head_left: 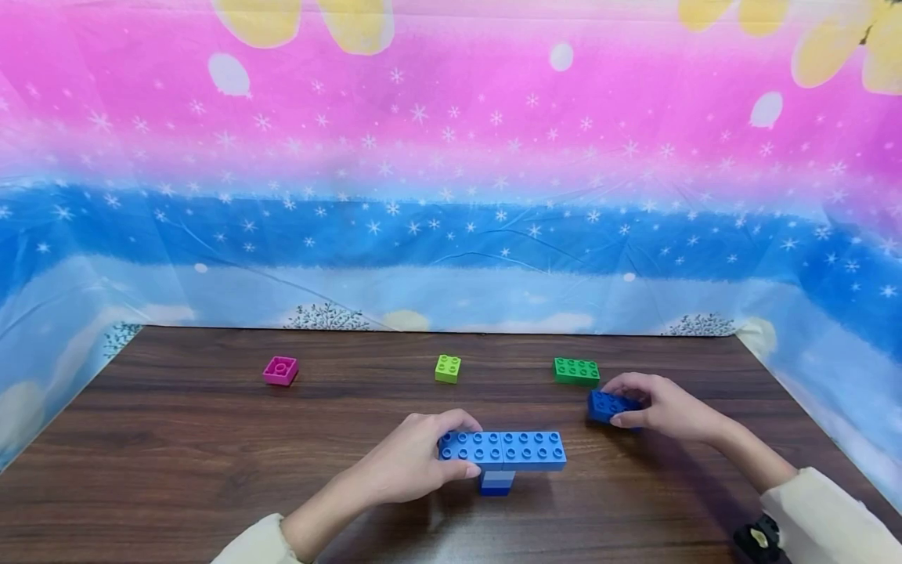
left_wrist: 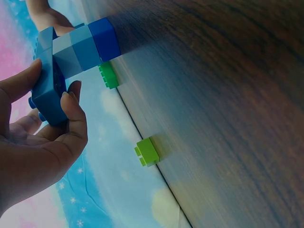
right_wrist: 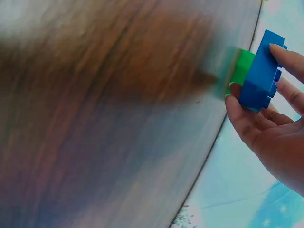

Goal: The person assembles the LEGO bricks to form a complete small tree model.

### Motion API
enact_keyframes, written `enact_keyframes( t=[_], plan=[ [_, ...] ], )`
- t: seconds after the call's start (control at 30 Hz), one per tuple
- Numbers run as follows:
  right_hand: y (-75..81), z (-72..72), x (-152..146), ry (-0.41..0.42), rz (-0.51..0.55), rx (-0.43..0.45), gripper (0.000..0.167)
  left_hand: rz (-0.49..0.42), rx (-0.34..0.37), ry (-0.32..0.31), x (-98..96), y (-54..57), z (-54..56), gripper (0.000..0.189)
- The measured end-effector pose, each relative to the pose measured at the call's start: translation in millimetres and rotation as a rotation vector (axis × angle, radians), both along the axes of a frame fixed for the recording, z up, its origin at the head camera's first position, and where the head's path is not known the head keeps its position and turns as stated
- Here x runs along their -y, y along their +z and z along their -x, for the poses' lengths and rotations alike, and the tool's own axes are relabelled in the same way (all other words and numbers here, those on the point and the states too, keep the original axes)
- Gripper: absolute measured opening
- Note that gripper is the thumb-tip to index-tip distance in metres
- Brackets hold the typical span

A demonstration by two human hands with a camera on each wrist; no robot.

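right hand [head_left: 665, 407] pinches dark-blue oblong plastic brick [head_left: 603, 406], right of and beyond t-shaped blue plastic brick stack [head_left: 528, 460] left hand [head_left: 416, 454] pinches.

The left forearm [head_left: 327, 505] slants forward and rightward, a cream sleeve [head_left: 257, 540] ending behind the wrist; the left hand [head_left: 426, 454] is well short of the table's [head_left: 176, 439] far edge, thumb [left_wrist: 21, 83] and bent fingers [left_wrist: 73, 114] pinching from opposite sides. The right forearm [head_left: 757, 450] angles inward from near the right edge, also cream-sleeved, and the right hand [head_left: 665, 403], closer to the far right corner, grips between thumb and curled fingers
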State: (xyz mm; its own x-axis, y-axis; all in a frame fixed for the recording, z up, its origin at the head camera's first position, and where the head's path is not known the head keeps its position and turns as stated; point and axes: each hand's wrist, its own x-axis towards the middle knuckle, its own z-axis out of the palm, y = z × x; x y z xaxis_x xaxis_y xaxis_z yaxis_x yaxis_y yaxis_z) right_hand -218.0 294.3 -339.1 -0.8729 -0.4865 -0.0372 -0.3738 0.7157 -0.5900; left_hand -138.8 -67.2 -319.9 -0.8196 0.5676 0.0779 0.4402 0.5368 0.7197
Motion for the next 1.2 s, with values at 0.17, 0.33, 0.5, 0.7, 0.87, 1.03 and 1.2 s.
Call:
enact_keyframes(
  t=[0.17, 0.33, 0.5, 0.7, 0.87, 1.03, 1.2],
  plan=[
    [10.0, -5.7, 7, 0.050, 0.029, -0.007, 0.038, 0.003, 0.004, 0.000, -0.1, -0.4, 0.5, 0.033],
    [19.3, -9.3, 16, 0.096, 0.058, -0.034, 0.036, 0.010, 0.005, 0.004, -0.4, -1.3, 1.4, 0.032],
    [29.8, -15.1, 29, 0.131, 0.070, -0.043, 0.035, 0.012, 0.000, 0.009, -1.0, -1.2, 1.7, 0.031],
    [41.2, -25.0, 49, 0.156, 0.072, -0.084, 0.036, 0.012, 0.001, 0.009, -1.3, -0.8, 0.9, 0.031],
    [47.0, -35.6, 68, 0.196, 0.087, -0.104, 0.035, 0.010, -0.001, 0.004, -0.9, -0.2, 0.7, 0.031],
    [50.9, -46.8, 86, 0.236, 0.093, -0.133, 0.035, 0.027, 0.005, 0.013, -1.3, -0.1, 1.3, 0.031],
    [52.1, -54.0, 101, 0.273, 0.068, -0.172, 0.035, 0.020, 0.010, 0.009, -1.1, -0.2, 1.7, 0.030]
  ],
)
